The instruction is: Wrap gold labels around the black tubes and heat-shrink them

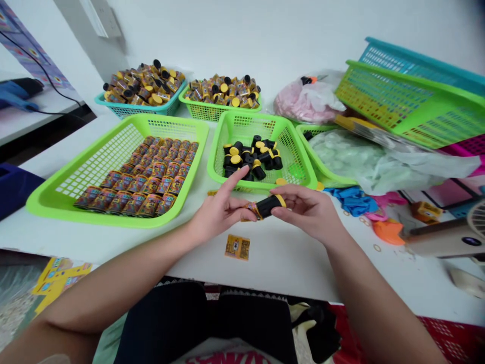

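Over the table, in front of the middle basket, both hands meet at a small black canister (267, 206) with a yellow cap. My right hand (308, 210) is closed around its capped end. My left hand (220, 207) pinches a printed shrink sleeve (250, 207) at the other end, index finger raised. The sleeve appears to be partly over the canister; how far is hidden by the fingers. Below them a flat yellow printed piece (237, 247) lies on the white table (288, 268). Unlabelled black canisters (248, 159) fill part of the green basket (299, 172) ahead.
Left, a large green basket (41, 194) holds rows of labelled canisters (144, 182). Two heaped baskets, blue (121, 108) and green (212, 114), stand at the back. On the right are plastic bags (352, 156), tilted baskets (409, 111) and a beige appliance (447, 237).
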A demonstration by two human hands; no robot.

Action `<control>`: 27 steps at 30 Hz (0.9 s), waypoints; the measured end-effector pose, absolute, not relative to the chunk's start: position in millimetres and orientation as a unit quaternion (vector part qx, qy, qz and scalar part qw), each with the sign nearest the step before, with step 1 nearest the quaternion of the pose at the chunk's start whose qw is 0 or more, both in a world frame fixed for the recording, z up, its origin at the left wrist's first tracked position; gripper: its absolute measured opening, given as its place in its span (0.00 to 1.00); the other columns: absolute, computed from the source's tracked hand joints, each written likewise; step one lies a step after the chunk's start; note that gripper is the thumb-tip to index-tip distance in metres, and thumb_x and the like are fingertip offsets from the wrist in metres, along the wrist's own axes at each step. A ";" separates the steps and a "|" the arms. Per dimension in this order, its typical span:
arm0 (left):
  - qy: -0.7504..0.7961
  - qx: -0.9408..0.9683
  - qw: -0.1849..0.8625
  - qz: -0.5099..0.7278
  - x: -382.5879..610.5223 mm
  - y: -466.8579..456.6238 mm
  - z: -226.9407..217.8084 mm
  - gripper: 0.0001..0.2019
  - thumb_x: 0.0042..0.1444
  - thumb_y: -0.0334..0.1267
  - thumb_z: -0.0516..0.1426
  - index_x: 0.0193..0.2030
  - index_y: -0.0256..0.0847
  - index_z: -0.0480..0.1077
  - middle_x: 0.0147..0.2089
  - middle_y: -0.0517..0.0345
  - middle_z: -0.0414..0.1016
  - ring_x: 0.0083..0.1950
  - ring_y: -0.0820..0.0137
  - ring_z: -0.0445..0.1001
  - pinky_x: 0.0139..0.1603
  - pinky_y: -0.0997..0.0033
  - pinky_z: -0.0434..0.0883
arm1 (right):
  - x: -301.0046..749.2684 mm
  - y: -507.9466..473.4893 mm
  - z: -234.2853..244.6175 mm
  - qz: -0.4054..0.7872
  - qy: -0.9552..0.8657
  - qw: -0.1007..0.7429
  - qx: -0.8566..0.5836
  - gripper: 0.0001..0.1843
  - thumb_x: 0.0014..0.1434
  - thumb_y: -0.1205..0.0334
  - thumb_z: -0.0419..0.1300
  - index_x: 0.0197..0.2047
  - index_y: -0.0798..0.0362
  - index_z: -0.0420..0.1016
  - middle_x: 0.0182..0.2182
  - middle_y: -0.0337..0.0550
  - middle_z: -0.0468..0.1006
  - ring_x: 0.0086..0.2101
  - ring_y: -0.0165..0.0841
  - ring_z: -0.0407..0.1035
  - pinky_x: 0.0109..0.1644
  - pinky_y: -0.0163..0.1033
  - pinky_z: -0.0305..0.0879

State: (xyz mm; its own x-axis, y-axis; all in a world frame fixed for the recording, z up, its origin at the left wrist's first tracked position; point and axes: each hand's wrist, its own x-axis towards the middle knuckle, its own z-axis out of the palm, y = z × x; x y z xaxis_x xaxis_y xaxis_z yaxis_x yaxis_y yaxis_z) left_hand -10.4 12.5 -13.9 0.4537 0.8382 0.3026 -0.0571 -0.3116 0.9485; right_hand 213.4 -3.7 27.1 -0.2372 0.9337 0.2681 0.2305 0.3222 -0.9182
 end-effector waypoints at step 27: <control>0.344 0.791 0.314 0.397 -5.4 4.4 -17.4 0.29 0.59 0.38 0.62 0.65 0.49 0.59 0.53 0.54 0.80 0.52 0.65 0.79 0.52 0.69 0.74 | 184.1 -16.0 2.0 0.400 -0.624 0.467 -0.482 0.17 0.53 0.55 0.70 0.45 0.52 0.78 0.29 0.39 0.76 0.25 0.29 0.70 0.25 0.36 0.72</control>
